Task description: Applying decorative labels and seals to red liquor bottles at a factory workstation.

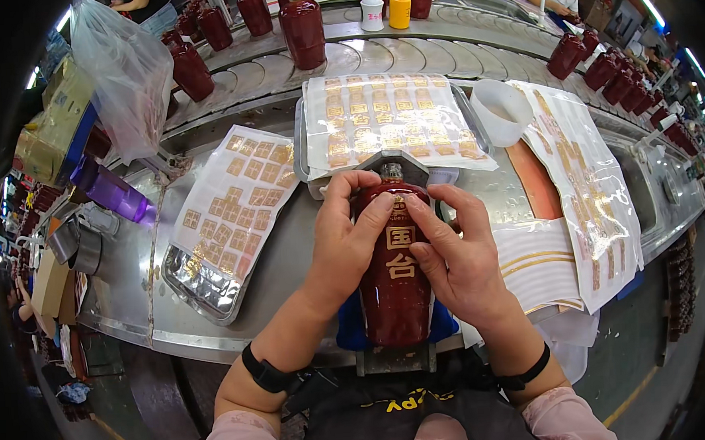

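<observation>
A glossy dark red bottle (396, 313) lies tilted in front of me, its clear neck pointing away and large gold characters down its front. It rests on a stand padded with blue cloth (350, 325). My left hand (341, 235) curls around the left shoulder of the bottle, with the thumb pressed beside a small gold emblem (400, 205) below the neck. From the other side my right hand (467, 254) grips the right shoulder, a fingertip against that emblem. Whether a loose decal is under the fingertips, I cannot tell.
Beyond the bottle, a sheet of gold decals (379, 119) covers a metal tray. Another decal sheet (236, 202) lies on a tray (205, 295) at left; long sheets (583, 200) lie at right beside a white roll (500, 110). A conveyor (432, 56) carries red bottles (303, 33). A purple bottle (110, 190) stands left.
</observation>
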Demonstrator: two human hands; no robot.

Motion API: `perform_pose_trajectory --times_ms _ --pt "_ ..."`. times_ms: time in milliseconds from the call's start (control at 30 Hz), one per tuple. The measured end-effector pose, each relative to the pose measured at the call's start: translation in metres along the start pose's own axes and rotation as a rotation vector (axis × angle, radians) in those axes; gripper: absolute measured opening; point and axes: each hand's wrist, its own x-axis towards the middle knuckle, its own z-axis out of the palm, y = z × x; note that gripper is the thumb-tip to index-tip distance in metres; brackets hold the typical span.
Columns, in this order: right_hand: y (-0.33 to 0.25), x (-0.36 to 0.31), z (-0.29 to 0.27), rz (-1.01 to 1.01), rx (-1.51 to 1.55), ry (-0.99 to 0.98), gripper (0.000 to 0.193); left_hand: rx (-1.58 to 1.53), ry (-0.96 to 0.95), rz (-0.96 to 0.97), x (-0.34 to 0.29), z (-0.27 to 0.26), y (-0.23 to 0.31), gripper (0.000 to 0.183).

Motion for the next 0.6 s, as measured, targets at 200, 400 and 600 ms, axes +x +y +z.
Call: perform_pose_trajectory --times_ms 200,400,600 --pt "0.0009 -0.0013 0.0016 0.003 0.003 -0.004 0.041 0.039 0.004 0.023 0.001 -0.001 -0.003 0.028" --pt "0.0003 0.0001 0.0001 0.0 0.003 -0.013 0.041 -0.036 0.006 -0.005 -0.0002 0.0008 -0.0016 0.028" --pt "0.0022 -0.0005 0.0007 0.0 0.004 -0.02 0.043 0.031 -0.001 0.039 0.0006 -0.0016 -0.0049 0.028"
